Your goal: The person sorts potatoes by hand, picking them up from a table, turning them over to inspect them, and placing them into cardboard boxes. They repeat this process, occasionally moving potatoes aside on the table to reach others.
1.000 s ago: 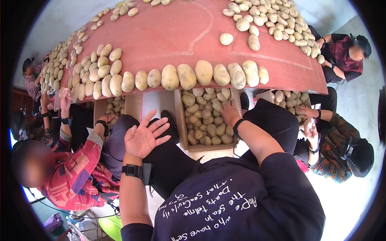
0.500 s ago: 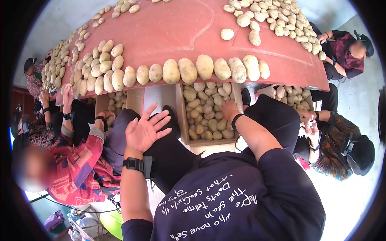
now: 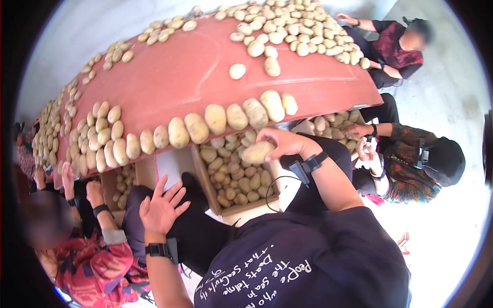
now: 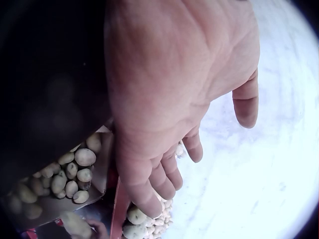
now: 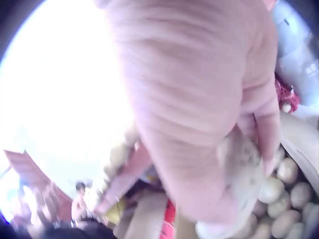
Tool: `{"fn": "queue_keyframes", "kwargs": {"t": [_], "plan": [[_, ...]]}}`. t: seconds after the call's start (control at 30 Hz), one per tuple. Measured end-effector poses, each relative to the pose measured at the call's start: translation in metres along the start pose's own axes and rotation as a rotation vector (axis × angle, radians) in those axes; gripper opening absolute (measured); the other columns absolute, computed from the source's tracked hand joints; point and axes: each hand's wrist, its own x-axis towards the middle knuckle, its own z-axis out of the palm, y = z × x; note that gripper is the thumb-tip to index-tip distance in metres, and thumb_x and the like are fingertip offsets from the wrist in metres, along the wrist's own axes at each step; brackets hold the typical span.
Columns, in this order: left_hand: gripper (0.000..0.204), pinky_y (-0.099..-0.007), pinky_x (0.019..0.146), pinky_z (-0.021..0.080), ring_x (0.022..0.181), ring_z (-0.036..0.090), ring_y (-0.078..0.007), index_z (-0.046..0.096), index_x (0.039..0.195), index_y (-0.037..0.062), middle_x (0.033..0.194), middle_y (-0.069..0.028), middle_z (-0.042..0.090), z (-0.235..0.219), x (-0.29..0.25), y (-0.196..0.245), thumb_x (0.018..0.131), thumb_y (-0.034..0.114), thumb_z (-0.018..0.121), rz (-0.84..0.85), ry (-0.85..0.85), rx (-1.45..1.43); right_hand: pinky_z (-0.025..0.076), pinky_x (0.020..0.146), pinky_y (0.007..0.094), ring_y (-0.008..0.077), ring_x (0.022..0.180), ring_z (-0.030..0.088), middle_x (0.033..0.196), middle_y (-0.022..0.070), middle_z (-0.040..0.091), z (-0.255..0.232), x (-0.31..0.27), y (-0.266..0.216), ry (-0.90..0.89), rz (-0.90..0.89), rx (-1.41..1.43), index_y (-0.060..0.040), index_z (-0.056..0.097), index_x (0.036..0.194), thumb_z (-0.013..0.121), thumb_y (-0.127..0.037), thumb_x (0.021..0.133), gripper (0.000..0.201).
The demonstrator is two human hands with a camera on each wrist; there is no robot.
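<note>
My right hand (image 3: 283,143) grips a large potato (image 3: 257,153) above the cardboard box (image 3: 245,206) of potatoes between my legs. In the right wrist view the same potato (image 5: 239,172) shows between thumb and fingers, partly hidden by the hand. My left hand (image 3: 163,211) is raised over my thigh, palm showing and fingers spread, with nothing in it. Along the near edge of the red table (image 3: 154,72) lies a row of potatoes, among them a big potato (image 3: 195,128) near the middle.
A potato pile (image 3: 303,31) covers the table's far right, and a smaller potato cluster (image 3: 102,136) lies at left. People sit on both sides, one in a patterned red sleeve (image 3: 102,264). Other potato boxes stand under the table edge beside my legs.
My right hand has come up out of the box with a potato in its grip. The head view has swung, shifting the table leftward. My left hand stays raised with fingers spread.
</note>
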Motion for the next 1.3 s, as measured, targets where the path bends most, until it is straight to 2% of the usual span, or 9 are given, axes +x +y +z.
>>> {"fn": "queue_keyframes", "kwargs": {"t": [0.2, 0.4, 0.53, 0.73, 0.83, 0.97, 1.07, 1.1, 1.3], "plan": [[0.077, -0.0654, 0.106, 0.032, 0.138, 0.034, -0.0412, 0.019, 0.153, 0.0144, 0.148, -0.0282, 0.033, 0.002, 0.001, -0.001, 0.091, 0.041, 0.056, -0.006, 0.02, 0.012, 0.047, 0.085, 0.0348, 0.0219, 0.098, 0.058, 0.11, 0.0097, 0.058, -0.079, -0.029, 0.031, 0.683, -0.387, 0.733, -0.0066, 0.043, 0.122, 0.077, -0.025, 0.078, 0.059], [0.077, -0.0654, 0.106, 0.032, 0.137, 0.034, -0.0414, 0.019, 0.153, 0.0142, 0.148, -0.0281, 0.033, 0.003, 0.002, -0.002, 0.091, 0.041, 0.057, -0.011, 0.03, 0.016, 0.048, 0.086, 0.0372, 0.0253, 0.1, 0.059, 0.107, 0.0137, 0.058, -0.097, -0.022, 0.065, 1.351, 0.251, -0.1, -0.0014, 0.052, 0.111, 0.076, -0.03, 0.077, 0.051], [0.077, -0.0649, 0.107, 0.031, 0.138, 0.034, -0.0412, 0.019, 0.152, 0.0141, 0.148, -0.028, 0.034, 0.003, 0.004, -0.002, 0.09, 0.04, 0.057, -0.015, 0.019, 0.018, 0.044, 0.092, 0.0489, 0.0389, 0.108, 0.054, 0.111, 0.0224, 0.059, -0.086, -0.014, 0.094, 1.296, 0.465, -0.499, -0.0054, 0.054, 0.113, 0.073, -0.04, 0.076, 0.054], [0.079, -0.0642, 0.108, 0.03, 0.138, 0.033, -0.0415, 0.018, 0.153, 0.0138, 0.149, -0.0277, 0.031, 0.0, 0.001, -0.002, 0.09, 0.04, 0.058, -0.019, 0.004, 0.001, 0.044, 0.091, 0.0494, 0.0387, 0.106, 0.054, 0.111, 0.0215, 0.058, -0.088, -0.014, 0.1, 1.335, 0.428, -0.516, -0.0039, 0.057, 0.107, 0.07, -0.037, 0.079, 0.046], [0.08, -0.0639, 0.108, 0.029, 0.139, 0.031, -0.0413, 0.017, 0.153, 0.0134, 0.15, -0.0278, 0.03, -0.001, 0.001, 0.0, 0.09, 0.04, 0.058, -0.016, 0.001, -0.001, 0.045, 0.086, 0.0486, 0.0386, 0.099, 0.055, 0.103, 0.0204, 0.059, -0.068, -0.016, 0.068, 1.557, 0.155, -0.652, -0.0025, 0.058, 0.1, 0.068, -0.023, 0.079, 0.03], [0.081, -0.0635, 0.108, 0.03, 0.139, 0.031, -0.0413, 0.016, 0.153, 0.0135, 0.15, -0.0285, 0.029, -0.002, 0.001, 0.001, 0.09, 0.04, 0.058, -0.023, 0.001, -0.002, 0.048, 0.078, 0.0393, 0.0326, 0.087, 0.058, 0.092, 0.0138, 0.059, -0.019, -0.007, 0.013, 1.374, -0.372, -0.766, -0.0028, 0.058, 0.092, 0.062, 0.0, 0.079, 0.013], [0.081, -0.0634, 0.108, 0.03, 0.139, 0.031, -0.0413, 0.016, 0.153, 0.013, 0.149, -0.0286, 0.029, -0.003, 0.002, 0.001, 0.09, 0.041, 0.058, -0.022, 0.001, -0.002, 0.048, 0.081, 0.0362, 0.0263, 0.085, 0.06, 0.088, 0.0085, 0.061, 0.032, 0.011, 0.009, 0.892, -0.339, -0.498, -0.0057, 0.06, 0.086, 0.063, 0.002, 0.077, 0.012], [0.081, -0.0633, 0.108, 0.03, 0.139, 0.031, -0.0414, 0.016, 0.153, 0.013, 0.149, -0.0285, 0.029, -0.003, 0.002, 0.001, 0.09, 0.041, 0.058, -0.023, 0.004, -0.002, 0.045, 0.086, 0.0388, 0.0281, 0.089, 0.059, 0.087, 0.0069, 0.06, 0.038, 0.022, 0.015, 0.801, -0.46, -0.748, -0.0072, 0.06, 0.084, 0.065, 0.0, 0.072, 0.015], [0.082, -0.0636, 0.107, 0.032, 0.139, 0.032, -0.0421, 0.016, 0.153, 0.0125, 0.149, -0.0288, 0.03, -0.002, 0.0, 0.001, 0.09, 0.042, 0.058, -0.022, 0.032, 0.006, 0.041, 0.088, 0.0426, 0.0311, 0.104, 0.056, 0.094, 0.0081, 0.058, 0.088, 0.023, 0.013, 0.783, -0.505, -0.896, -0.0095, 0.058, 0.087, 0.064, -0.003, 0.067, 0.021]]}}
